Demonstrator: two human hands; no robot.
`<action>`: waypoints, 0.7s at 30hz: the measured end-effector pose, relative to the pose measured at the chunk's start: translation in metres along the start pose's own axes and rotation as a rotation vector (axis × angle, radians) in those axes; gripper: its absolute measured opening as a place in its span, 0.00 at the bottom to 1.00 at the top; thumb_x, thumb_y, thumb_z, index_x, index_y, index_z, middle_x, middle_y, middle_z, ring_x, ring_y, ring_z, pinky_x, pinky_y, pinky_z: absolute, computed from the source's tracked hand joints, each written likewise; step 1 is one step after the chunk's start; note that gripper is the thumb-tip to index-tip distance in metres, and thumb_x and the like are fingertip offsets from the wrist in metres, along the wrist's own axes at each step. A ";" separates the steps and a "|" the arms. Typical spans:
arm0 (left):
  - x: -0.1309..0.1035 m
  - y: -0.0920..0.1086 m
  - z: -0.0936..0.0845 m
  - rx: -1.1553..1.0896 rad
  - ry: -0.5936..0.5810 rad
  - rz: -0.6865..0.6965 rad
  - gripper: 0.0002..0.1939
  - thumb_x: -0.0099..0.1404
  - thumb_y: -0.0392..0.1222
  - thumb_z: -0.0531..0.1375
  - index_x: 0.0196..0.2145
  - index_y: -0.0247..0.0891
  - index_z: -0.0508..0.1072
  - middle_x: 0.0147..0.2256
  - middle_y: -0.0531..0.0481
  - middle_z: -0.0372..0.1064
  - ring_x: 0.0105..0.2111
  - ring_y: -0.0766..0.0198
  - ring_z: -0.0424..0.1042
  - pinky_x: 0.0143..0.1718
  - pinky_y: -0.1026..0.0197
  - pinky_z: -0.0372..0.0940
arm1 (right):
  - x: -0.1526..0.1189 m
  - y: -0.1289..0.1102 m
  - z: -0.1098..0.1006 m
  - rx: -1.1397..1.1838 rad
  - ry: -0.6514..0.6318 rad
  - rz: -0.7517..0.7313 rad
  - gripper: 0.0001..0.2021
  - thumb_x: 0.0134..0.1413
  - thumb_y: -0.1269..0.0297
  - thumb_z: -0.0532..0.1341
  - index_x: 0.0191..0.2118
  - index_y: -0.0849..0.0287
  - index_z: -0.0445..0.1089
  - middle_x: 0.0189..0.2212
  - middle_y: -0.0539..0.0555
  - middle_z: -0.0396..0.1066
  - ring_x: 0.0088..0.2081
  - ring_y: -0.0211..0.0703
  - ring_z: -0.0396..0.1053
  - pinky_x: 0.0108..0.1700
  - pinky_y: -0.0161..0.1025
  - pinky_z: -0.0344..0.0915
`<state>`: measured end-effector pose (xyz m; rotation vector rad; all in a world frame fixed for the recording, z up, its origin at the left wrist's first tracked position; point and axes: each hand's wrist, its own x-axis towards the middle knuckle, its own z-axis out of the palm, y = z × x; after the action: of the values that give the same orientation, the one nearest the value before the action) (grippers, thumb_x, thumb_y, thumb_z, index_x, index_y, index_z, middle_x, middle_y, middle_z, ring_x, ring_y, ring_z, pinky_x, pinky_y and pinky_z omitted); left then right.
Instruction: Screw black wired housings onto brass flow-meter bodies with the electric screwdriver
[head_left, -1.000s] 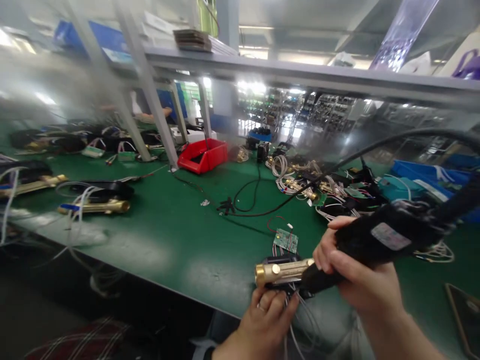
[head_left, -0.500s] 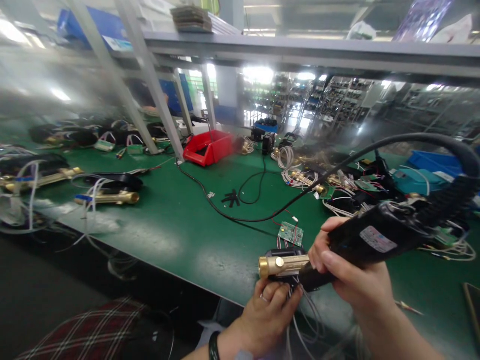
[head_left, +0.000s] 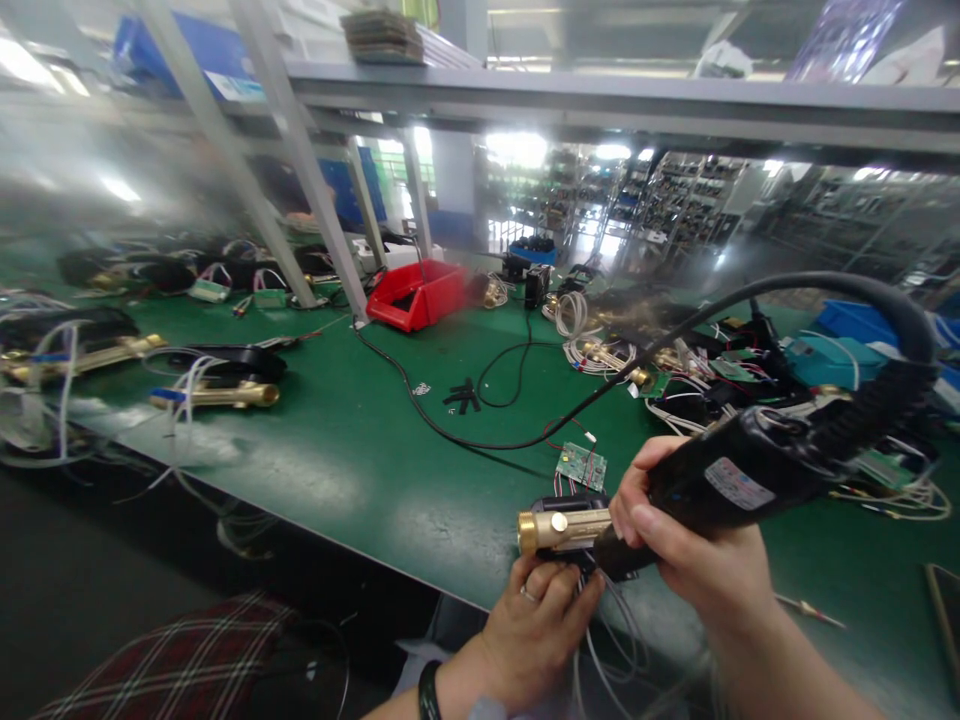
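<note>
My right hand (head_left: 675,520) is wrapped round a black corded electric screwdriver (head_left: 750,470), which is tilted with its nose down to the left. That nose meets the near side of a brass valve body (head_left: 562,530) on a black housing (head_left: 574,503); the tip itself is hidden. With fingers bent, my left hand (head_left: 536,625) grips the housing's near edge, next to white wires (head_left: 619,625). Just behind the housing lies a green circuit board (head_left: 581,466), joined to it by thin wires.
The screwdriver's black cable (head_left: 495,440) loops across the green table (head_left: 360,430). Small black parts (head_left: 463,395) lie near a red bin (head_left: 416,297). More brass valve assemblies stand left (head_left: 217,396) and right (head_left: 615,362). A metal shelf (head_left: 600,95) spans above.
My right hand and the screwdriver have shifted slightly to the left, and the cable has moved with them. My left hand and the brass valve body have stayed in place.
</note>
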<state>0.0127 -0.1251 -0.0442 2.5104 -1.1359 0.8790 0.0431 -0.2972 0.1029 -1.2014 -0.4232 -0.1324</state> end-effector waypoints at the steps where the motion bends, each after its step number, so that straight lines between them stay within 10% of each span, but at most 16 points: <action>1: -0.001 0.000 0.001 0.000 0.000 0.002 0.22 0.63 0.41 0.57 0.56 0.42 0.65 0.46 0.47 0.64 0.45 0.59 0.60 0.55 0.51 0.51 | -0.002 0.001 0.001 -0.032 -0.007 -0.020 0.13 0.52 0.68 0.63 0.43 0.53 0.61 0.25 0.47 0.63 0.24 0.37 0.62 0.28 0.39 0.60; 12: -0.003 0.003 0.006 0.051 -0.049 -0.006 0.21 0.65 0.40 0.55 0.56 0.41 0.64 0.46 0.45 0.64 0.45 0.59 0.60 0.55 0.51 0.54 | -0.005 0.006 0.004 -0.086 -0.232 -0.002 0.17 0.54 0.65 0.62 0.49 0.51 0.58 0.25 0.47 0.61 0.26 0.39 0.61 0.29 0.39 0.59; 18: 0.009 -0.027 -0.063 -0.150 -0.246 0.202 0.15 0.68 0.42 0.54 0.52 0.44 0.66 0.45 0.51 0.68 0.46 0.65 0.65 0.53 0.61 0.59 | -0.006 0.011 -0.002 -0.038 -0.147 0.049 0.22 0.51 0.59 0.65 0.51 0.51 0.60 0.23 0.48 0.63 0.24 0.40 0.60 0.27 0.38 0.57; 21: 0.015 -0.070 -0.105 -0.310 -0.111 0.029 0.09 0.66 0.38 0.55 0.44 0.40 0.71 0.38 0.50 0.71 0.40 0.67 0.68 0.46 0.63 0.63 | -0.010 0.018 -0.006 -0.028 -0.135 0.074 0.21 0.50 0.59 0.65 0.50 0.48 0.62 0.22 0.49 0.64 0.23 0.39 0.61 0.25 0.36 0.57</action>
<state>0.0279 -0.0403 0.0489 2.3149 -1.2392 0.5277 0.0411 -0.2975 0.0817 -1.2558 -0.4950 0.0069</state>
